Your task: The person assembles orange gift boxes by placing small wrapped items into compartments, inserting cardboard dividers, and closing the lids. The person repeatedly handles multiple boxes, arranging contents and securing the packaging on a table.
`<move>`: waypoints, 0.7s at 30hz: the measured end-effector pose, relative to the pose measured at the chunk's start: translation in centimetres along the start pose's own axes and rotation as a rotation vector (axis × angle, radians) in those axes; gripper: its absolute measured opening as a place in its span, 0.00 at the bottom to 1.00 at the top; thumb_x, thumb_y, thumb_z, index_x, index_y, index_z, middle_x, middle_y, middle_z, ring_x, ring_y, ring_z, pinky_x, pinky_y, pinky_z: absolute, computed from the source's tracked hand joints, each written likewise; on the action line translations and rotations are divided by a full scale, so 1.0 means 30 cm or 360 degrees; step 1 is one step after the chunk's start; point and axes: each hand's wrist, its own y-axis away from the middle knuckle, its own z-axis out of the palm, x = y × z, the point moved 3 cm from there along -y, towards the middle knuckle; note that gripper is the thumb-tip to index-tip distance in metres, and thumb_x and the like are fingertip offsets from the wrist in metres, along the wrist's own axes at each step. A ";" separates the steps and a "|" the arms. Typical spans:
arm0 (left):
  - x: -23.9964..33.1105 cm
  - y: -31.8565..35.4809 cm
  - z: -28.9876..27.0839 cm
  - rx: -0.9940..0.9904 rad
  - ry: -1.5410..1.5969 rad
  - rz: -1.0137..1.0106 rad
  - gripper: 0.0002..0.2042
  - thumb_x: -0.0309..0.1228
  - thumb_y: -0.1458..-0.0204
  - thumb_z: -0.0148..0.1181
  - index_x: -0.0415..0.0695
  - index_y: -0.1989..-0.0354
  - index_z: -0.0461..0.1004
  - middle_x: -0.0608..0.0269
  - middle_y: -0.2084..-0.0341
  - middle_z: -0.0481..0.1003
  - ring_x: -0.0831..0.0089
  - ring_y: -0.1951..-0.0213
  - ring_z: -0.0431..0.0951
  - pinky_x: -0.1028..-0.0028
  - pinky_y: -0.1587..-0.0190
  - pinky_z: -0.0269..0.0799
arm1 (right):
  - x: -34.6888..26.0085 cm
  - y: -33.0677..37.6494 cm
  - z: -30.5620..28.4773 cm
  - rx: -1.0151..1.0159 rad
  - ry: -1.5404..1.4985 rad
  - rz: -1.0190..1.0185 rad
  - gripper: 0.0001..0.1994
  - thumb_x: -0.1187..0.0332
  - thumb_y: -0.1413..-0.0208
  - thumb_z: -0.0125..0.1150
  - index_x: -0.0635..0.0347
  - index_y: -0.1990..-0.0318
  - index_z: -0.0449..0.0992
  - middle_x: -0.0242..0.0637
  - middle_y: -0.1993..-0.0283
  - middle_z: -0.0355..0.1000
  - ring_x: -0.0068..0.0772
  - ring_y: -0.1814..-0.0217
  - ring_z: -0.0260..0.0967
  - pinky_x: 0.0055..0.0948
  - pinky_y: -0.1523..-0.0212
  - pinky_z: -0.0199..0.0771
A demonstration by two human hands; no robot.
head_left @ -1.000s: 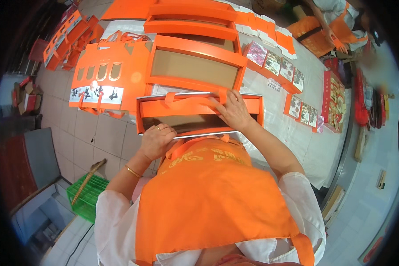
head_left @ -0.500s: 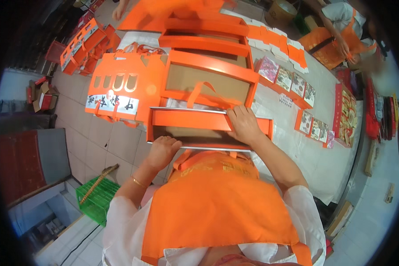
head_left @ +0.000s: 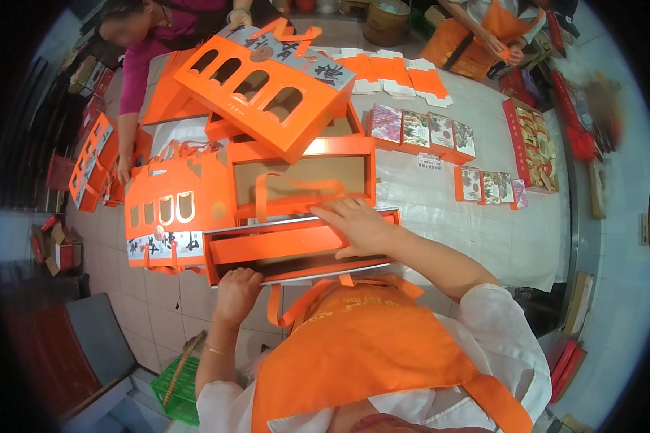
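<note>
In front of me lies an open orange gift box (head_left: 307, 254) with pale rims and a brown inside, its left end slightly lower. My left hand (head_left: 238, 291) has its fingers curled over the near wall by the left corner. Across the far wall at the right lies my right hand (head_left: 359, 225), its thumb inside the box and its fingers over the rim. An orange strip (head_left: 274, 242) slants along the inside. Orange ribbons (head_left: 292, 307) hang from the near side. Just beyond stands another open orange box (head_left: 296, 180) with a ribbon loop.
Orange cartons with arched windows (head_left: 166, 209) stand at the left. A co-worker's hand (head_left: 238, 18) holds a windowed orange carton (head_left: 267, 94) over the far boxes. Small printed boxes (head_left: 419, 133), a red tray (head_left: 531, 144) and flat orange-white cartons (head_left: 390, 76) lie on the table; a green crate (head_left: 177, 386) is on the floor.
A co-worker has brought a windowed carton over the far boxes. My box now sits farther left in view and more tilted. My right hand's fingers have stretched left along its far rim.
</note>
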 end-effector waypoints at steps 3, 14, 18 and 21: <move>0.018 0.039 -0.008 0.0004 -0.0034 0.0000 0.05 0.29 0.59 0.64 0.48 0.74 0.73 0.66 0.78 0.71 0.66 0.69 0.76 0.66 0.66 0.73 | 0.167 0.027 -0.032 0.0254 -0.0410 0.0221 0.42 0.52 0.54 0.73 0.53 0.32 0.61 0.49 0.40 0.67 0.51 0.36 0.63 0.43 0.36 0.62; -0.010 0.076 -0.227 -0.0140 0.0012 -0.0085 0.08 0.33 0.60 0.68 0.48 0.76 0.73 0.68 0.78 0.72 0.67 0.70 0.77 0.68 0.68 0.74 | 0.377 0.192 0.168 -0.0246 -0.1259 0.0846 0.18 0.60 0.37 0.58 0.62 0.45 0.76 0.35 0.61 0.77 0.25 0.61 0.71 0.27 0.60 0.73; -0.096 0.174 -0.193 -0.0169 0.0037 -0.0204 0.08 0.37 0.56 0.67 0.49 0.75 0.74 0.67 0.78 0.72 0.66 0.69 0.77 0.67 0.65 0.72 | 0.236 0.104 0.161 -0.0297 -0.0988 0.0718 0.15 0.62 0.36 0.56 0.68 0.54 0.78 0.37 0.71 0.75 0.24 0.69 0.70 0.28 0.65 0.72; -0.152 0.211 -0.206 -0.0228 0.0030 -0.0290 0.08 0.37 0.55 0.67 0.49 0.74 0.75 0.67 0.77 0.72 0.65 0.68 0.77 0.65 0.63 0.71 | 0.166 0.084 0.172 -0.0311 -0.1087 0.0647 0.17 0.60 0.37 0.56 0.69 0.57 0.77 0.48 0.77 0.71 0.33 0.74 0.67 0.33 0.67 0.70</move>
